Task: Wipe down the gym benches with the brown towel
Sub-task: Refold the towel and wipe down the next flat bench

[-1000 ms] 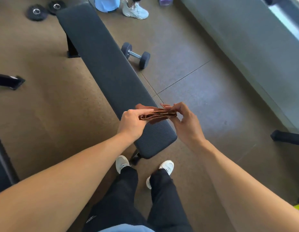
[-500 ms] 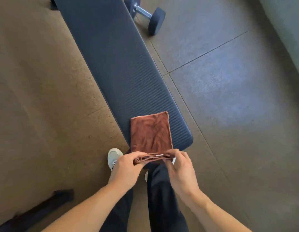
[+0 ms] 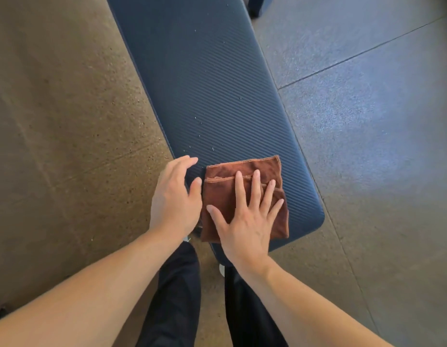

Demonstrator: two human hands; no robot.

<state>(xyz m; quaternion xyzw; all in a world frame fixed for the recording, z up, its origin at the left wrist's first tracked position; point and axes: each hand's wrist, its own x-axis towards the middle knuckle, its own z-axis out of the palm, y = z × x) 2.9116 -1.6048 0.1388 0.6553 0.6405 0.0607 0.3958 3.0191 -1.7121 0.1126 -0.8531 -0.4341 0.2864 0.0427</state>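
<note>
A folded brown towel (image 3: 222, 191) lies flat on the near end of a long dark ribbed gym bench (image 3: 204, 83). My right hand (image 3: 247, 216) presses down on the towel with straight, spread fingers. My left hand (image 3: 174, 194) hovers or rests at the bench's left edge beside the towel, fingers relaxed and holding nothing. Small white specks dot the bench pad beyond the towel.
Brown speckled floor (image 3: 54, 121) lies left of the bench and grey rubber floor tiles (image 3: 367, 121) lie to the right. A dark object (image 3: 257, 6) sits at the top edge beyond the bench. My legs in dark trousers (image 3: 179, 296) stand at the bench's near end.
Both hands let go of the towel's near edge. The towel now lies folded on the bench end with my right hand flat on top. The view has moved closer over the bench.
</note>
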